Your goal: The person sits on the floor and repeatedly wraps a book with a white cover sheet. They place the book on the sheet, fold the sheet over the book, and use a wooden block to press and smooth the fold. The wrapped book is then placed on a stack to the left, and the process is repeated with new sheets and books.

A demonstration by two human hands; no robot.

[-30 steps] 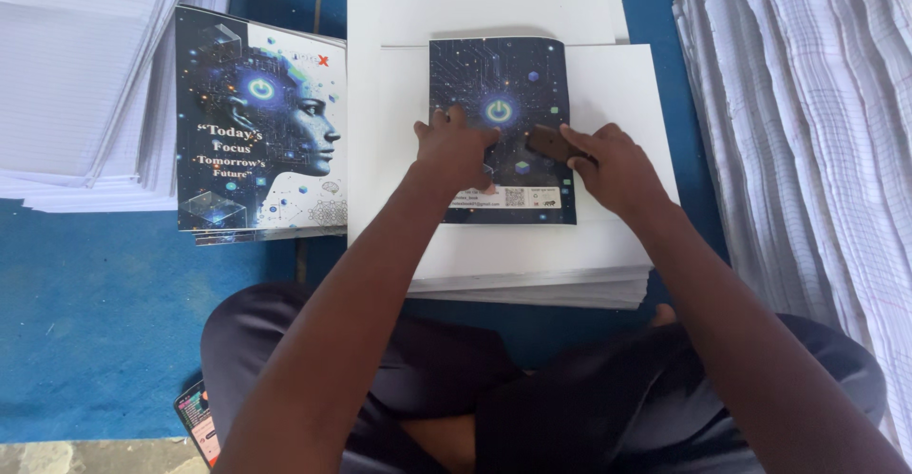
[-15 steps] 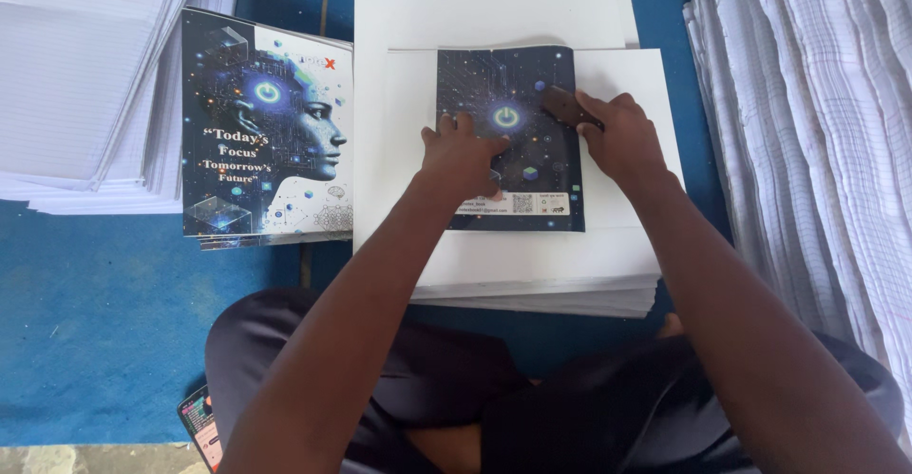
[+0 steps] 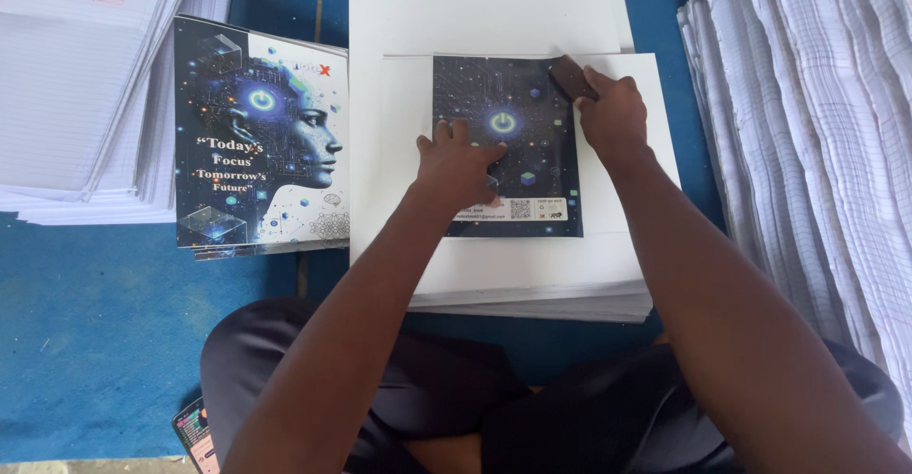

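Hands (image 3: 456, 165) on dark cover (image 3: 518, 104)

Left hand (image 3: 463, 162) flat on dark printed cover (image 3: 506, 143), right hand (image 3: 613, 116) with small dark block (image 3: 571, 77) at its top edge

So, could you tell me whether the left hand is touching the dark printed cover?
Touching: the head view shows the left hand pressed flat on the dark printed cover.

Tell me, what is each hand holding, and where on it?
The right hand grips a small dark block by its near end. The left hand lies flat on the folded dark printed cover, gripping nothing.
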